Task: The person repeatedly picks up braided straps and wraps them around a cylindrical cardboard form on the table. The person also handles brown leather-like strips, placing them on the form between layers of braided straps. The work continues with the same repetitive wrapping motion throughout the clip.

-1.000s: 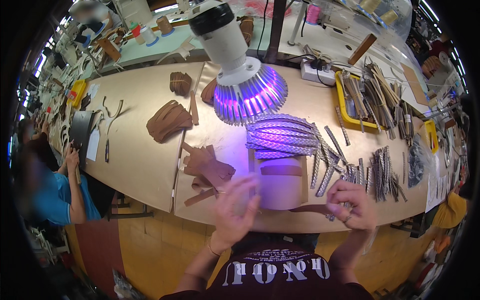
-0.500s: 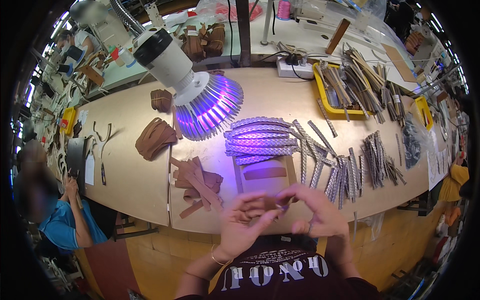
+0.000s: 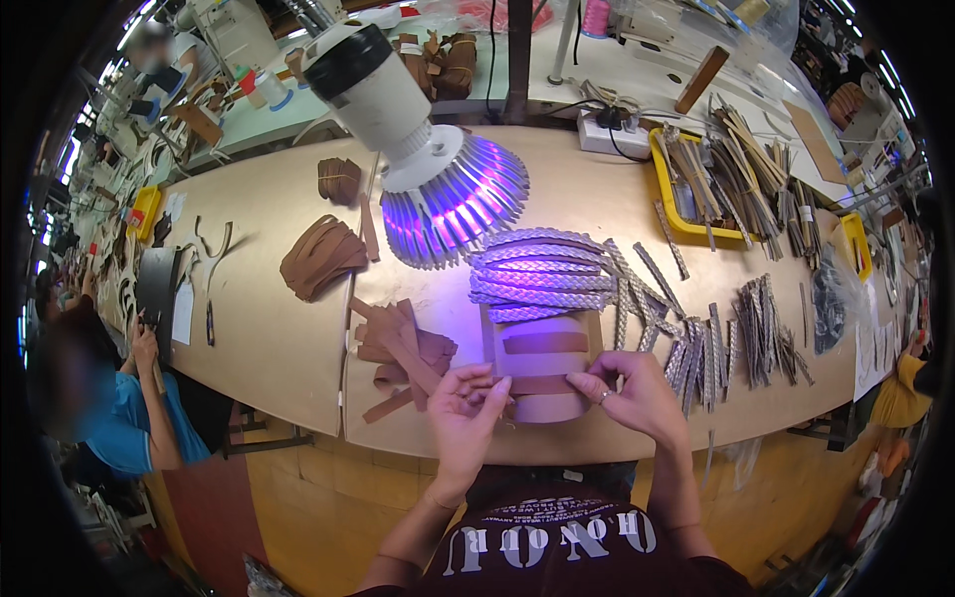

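Observation:
A short brown leather-like strip point(image 3: 538, 385) lies across a pale rounded form point(image 3: 553, 410) at the table's near edge. My left hand point(image 3: 466, 413) is closed at the strip's left end, thumb and forefinger together there. On the other side, my right hand point(image 3: 642, 400) has its thumb and forefinger closed on the right end. A second brown strip point(image 3: 545, 343) lies on the form just beyond, parallel to the first. Farther back, several braided grey straps point(image 3: 542, 279) are stacked across the form, under violet light from a finned lamp point(image 3: 453, 204).
Loose brown strips point(image 3: 403, 348) lie left of the form, with a coiled bundle point(image 3: 323, 259) and a smaller bundle point(image 3: 339, 180) beyond. Cut braided pieces point(image 3: 696, 353) spread to the right. A yellow tray point(image 3: 693, 229) holds thin strips. A co-worker in blue point(image 3: 139, 418) sits at left.
The brown strip was held up between both hands above the table edge; now it lies across the form. My hands have moved apart to its ends. The view has shifted slightly.

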Demonstrator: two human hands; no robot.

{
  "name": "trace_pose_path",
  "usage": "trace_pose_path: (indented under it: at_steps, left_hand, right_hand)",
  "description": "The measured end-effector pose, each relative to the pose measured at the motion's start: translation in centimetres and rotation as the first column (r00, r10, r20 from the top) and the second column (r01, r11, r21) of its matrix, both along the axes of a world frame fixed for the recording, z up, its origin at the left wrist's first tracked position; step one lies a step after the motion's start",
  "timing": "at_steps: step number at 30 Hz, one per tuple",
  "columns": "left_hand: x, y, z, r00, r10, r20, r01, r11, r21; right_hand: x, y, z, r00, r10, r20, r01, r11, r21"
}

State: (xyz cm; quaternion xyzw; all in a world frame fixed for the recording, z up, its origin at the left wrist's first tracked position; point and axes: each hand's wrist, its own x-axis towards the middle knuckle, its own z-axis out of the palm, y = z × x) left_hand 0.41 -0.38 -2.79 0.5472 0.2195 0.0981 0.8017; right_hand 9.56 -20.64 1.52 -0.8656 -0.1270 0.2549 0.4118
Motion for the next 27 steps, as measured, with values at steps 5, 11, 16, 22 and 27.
trace_pose_path:
  at_steps: [5,11,16,22,27]
  left_hand:
    - [0.2,-0.7,-0.9,1.000,-0.001,0.018,0.001,1.000,0.012]
    - [0.3,-0.4,0.2,0.986,0.086,0.141,-0.155,0.777,0.609]
    - [0.6,-0.3,3.6,0.927,-0.117,0.355,-0.232,0.564,0.792]
    - [2.1,-0.4,7.4,0.803,-0.583,0.126,0.242,0.511,0.825]
    - [2.1,-1.2,7.6,0.880,-0.389,0.272,0.307,0.903,0.300]
  right_hand:
    - [0.6,0.6,-2.5,0.941,-0.336,0.025,0.325,0.925,0.197]
    - [-0.4,1.9,-3.4,0.889,-0.440,-0.129,0.458,0.838,0.297]
    - [-1.2,1.9,-0.5,0.929,-0.309,0.202,0.222,0.904,0.365]
    - [-2.1,0.8,4.1,0.808,-0.078,0.584,-0.137,0.939,0.314]
    - [-2.4,2.4,4.5,0.887,-0.344,0.309,0.098,0.793,0.601]
